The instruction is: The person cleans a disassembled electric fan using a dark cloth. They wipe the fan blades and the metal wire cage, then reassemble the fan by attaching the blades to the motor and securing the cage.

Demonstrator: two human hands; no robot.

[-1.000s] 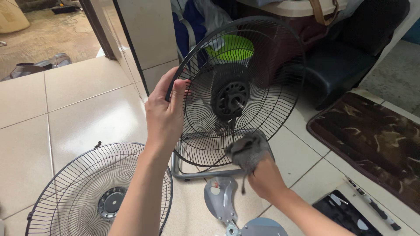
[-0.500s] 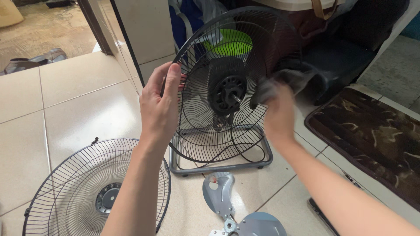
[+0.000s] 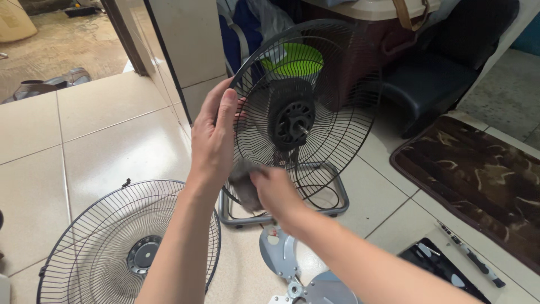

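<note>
Gripping the rim of the rear fan guard (image 3: 315,107) at about nine o'clock, my left hand (image 3: 214,141) keeps it upright on its grey floor stand (image 3: 337,211). My right hand (image 3: 275,191) is closed around a grey cloth (image 3: 243,188), pressed on the wires near seven o'clock. To wipe well, I judge I should follow the wires outward from the motor hub (image 3: 292,121) with light pressure. At eight o'clock the loose front guard (image 3: 101,247) lies on the tiles; the grey blade (image 3: 281,256) lies at six o'clock.
</note>
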